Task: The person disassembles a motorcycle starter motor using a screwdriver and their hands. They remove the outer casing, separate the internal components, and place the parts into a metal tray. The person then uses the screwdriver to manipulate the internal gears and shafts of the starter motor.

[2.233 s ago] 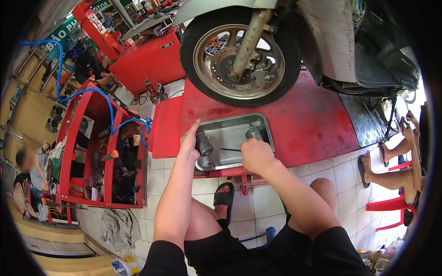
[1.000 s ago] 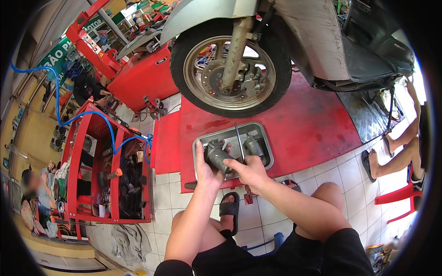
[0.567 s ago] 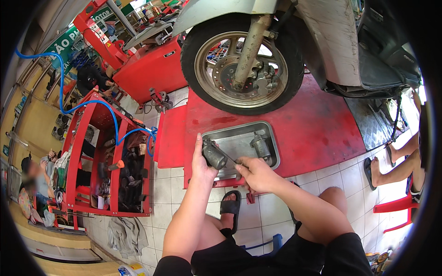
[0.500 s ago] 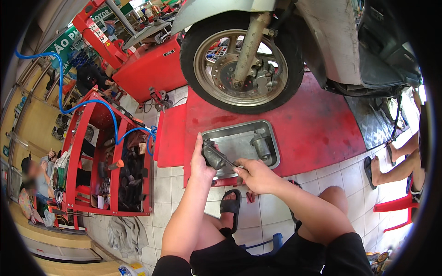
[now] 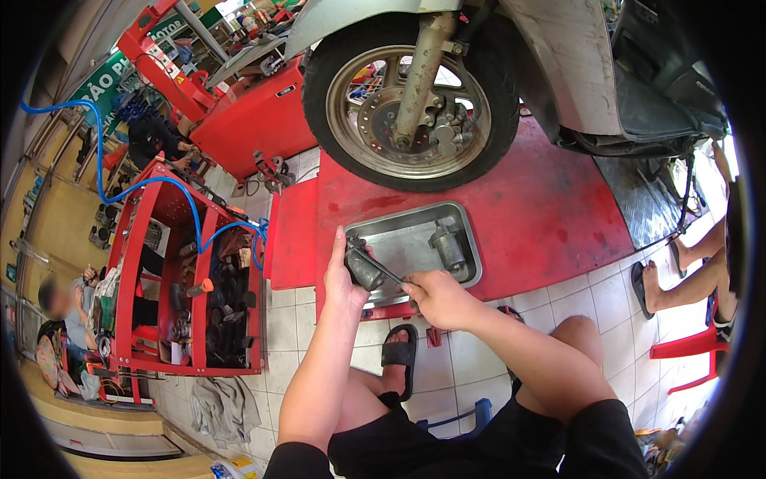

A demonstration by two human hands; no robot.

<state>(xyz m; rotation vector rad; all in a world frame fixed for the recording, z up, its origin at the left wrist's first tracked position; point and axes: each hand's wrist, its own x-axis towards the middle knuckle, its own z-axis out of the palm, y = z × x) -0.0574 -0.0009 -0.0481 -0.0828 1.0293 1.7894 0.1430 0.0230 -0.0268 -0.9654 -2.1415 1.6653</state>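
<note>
Prob. L hand, cyl. over tray edge.

Scooter repair workshop. Evidence: scooter with front wheel over a red work platform; cylindrical metal parts in and over a steel tray; open red cart packed with parts and tools; blue hose strung past it; red floor machine behind.

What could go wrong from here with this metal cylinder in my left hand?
The slim dark tool in your right hand runs close along the metal cylinder, so a slip might jab your left hand.

Only your left hand seems to support the cylinder; a loosened grip might drop it, perhaps into the metal tray, where it could knock the second cylinder.
</note>
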